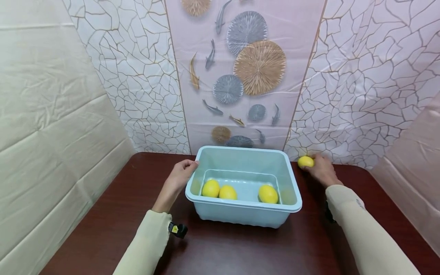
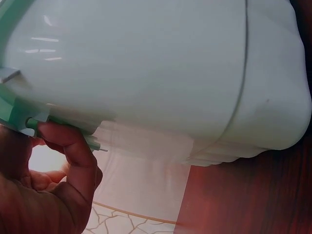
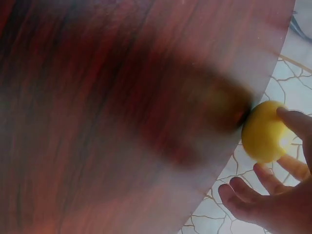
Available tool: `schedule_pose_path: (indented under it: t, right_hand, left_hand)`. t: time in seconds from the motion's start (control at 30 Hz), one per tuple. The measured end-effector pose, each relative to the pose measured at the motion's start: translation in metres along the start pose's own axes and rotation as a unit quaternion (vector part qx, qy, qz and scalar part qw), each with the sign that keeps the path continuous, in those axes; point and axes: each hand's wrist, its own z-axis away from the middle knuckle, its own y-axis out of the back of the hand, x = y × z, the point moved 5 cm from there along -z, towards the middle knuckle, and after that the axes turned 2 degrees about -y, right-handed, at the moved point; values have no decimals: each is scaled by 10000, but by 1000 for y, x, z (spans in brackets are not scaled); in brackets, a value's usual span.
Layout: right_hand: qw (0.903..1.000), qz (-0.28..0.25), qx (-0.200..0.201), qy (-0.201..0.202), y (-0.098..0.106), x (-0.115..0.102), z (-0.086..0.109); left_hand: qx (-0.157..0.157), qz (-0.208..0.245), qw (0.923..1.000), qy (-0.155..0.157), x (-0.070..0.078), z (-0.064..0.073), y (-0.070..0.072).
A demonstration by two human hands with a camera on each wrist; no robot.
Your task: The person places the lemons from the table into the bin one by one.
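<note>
A pale blue plastic basin (image 1: 242,214) stands on the table, its rim facing up. My left hand (image 1: 181,173) pinches the basin's left rim between thumb and curled fingers; the left wrist view shows this hand (image 2: 63,170) right under the rim. Inside the basin lie three yellow lemons: two side by side at the left, one lemon (image 1: 268,194) at the right. Beyond the basin's right side, my right hand (image 1: 324,169) holds another lemon (image 1: 305,162) at the table's back edge. In the right wrist view, thumb and finger lie on opposite sides of that lemon (image 3: 263,131), other fingers spread.
The dark red-brown wooden table (image 1: 227,252) ends at a patterned wall covering (image 1: 227,114) behind the basin. Cream fabric (image 1: 65,133) hangs at the left, and a similar panel (image 1: 412,152) stands at the right. A black wrist camera (image 1: 178,230) sits on the left sleeve.
</note>
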Motion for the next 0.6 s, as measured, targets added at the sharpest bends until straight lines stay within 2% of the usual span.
schedule_pose_path:
  t: [0.17, 0.43, 0.6]
  right_hand:
    - [9996, 74, -266, -75, -2, 2, 2]
    - [9989, 219, -327, -262, -15, 0, 8]
    - [9982, 378, -441, -164, -19, -4, 8]
  left_hand:
    - [-69, -10, 10000, -32, 2, -1, -1]
    - [-48, -26, 10000, 11, -2, -1, -1]
    - [-35, 1, 10000, 8, -3, 0, -1]
